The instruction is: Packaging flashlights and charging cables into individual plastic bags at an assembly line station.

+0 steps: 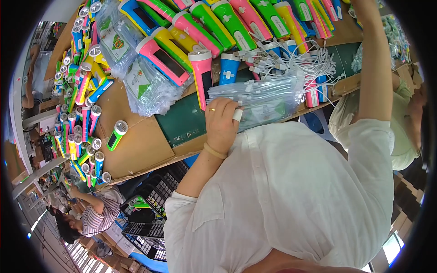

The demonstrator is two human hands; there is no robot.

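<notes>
My left hand [221,122] is at the near edge of the table, its fingers curled over the left end of a stack of clear plastic zip bags [268,98]. A ring and a white wrap show on its fingers. Just beyond the hand lies a pink and yellow flashlight [200,68] with a dark panel; a blue flashlight [229,69] with a white cross is beside it. A tangle of white USB cables [291,61] lies behind the bags. My right arm [375,68] stretches far forward to the top edge, where the hand passes out of view.
Rows of colourful flashlights [236,22] cover the far table, with more heaped at the left [75,132]. More plastic bags [148,86] lie left of my hand on cardboard [123,150]. Black crates [150,223] stand below. Co-workers are at the lower left [98,211] and right [400,123].
</notes>
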